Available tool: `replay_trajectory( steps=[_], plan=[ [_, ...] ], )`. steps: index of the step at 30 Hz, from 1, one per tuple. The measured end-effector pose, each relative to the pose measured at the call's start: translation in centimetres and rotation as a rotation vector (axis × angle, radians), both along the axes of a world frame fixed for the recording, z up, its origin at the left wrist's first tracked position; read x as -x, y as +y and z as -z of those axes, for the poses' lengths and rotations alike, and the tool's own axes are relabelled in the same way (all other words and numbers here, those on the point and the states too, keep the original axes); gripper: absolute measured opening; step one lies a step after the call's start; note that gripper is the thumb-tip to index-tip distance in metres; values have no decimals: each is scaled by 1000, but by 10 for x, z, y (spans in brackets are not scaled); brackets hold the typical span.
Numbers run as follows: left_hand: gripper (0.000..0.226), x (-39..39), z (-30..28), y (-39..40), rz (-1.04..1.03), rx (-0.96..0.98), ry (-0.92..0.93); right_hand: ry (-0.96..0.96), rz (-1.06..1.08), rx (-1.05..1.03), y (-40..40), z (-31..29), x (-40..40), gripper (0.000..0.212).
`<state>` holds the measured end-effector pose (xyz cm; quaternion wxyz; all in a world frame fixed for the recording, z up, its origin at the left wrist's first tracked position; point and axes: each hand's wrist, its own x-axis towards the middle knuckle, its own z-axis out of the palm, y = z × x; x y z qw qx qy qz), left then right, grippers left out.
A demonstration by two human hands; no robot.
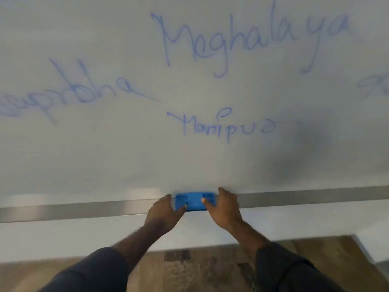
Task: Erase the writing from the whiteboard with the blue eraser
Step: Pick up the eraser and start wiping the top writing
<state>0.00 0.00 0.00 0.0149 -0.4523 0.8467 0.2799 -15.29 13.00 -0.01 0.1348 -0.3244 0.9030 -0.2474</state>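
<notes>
A blue eraser (pixel 194 201) sits on the metal ledge (pixel 84 210) at the bottom of a whiteboard (pixel 105 154). The left hand (pixel 164 213) and right hand (pixel 224 208) grip its two ends, thumbs on top. Blue handwriting (pixel 227 126) covers the board above.

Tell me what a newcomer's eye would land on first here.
First the blue handwriting on the whiteboard: the big word "Meghalaya" at the top, the smaller "Manipur" at mid-board. Next the blue eraser on the metal tray along the board's bottom edge, with the left hand and right hand gripping its two ends.
</notes>
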Motion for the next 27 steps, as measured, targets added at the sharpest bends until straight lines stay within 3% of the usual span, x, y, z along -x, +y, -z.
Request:
replay_trajectory(
  steps=[2,5,7,16,20,23,27],
  plan=[
    [72,6,5,1,-54,-62,35,-90,54,27,-4,4,1,53],
    [40,13,10,5,-71,-122,74,-189,76,13,-9,10,-2,45],
    [34,18,13,8,-74,-134,85,-259,93,36,-11,16,-2,42],
    [46,33,17,11,-252,-232,232,-444,161,263,-14,14,-7,30],
    [71,29,18,11,-274,-234,304,-418,177,372,-9,7,-9,26],
    [86,20,13,6,-213,-183,347,-404,150,410,-10,2,-11,39],
    [85,8,-9,-1,-116,-66,405,-306,143,456,-14,-16,-17,65]
  ],
)
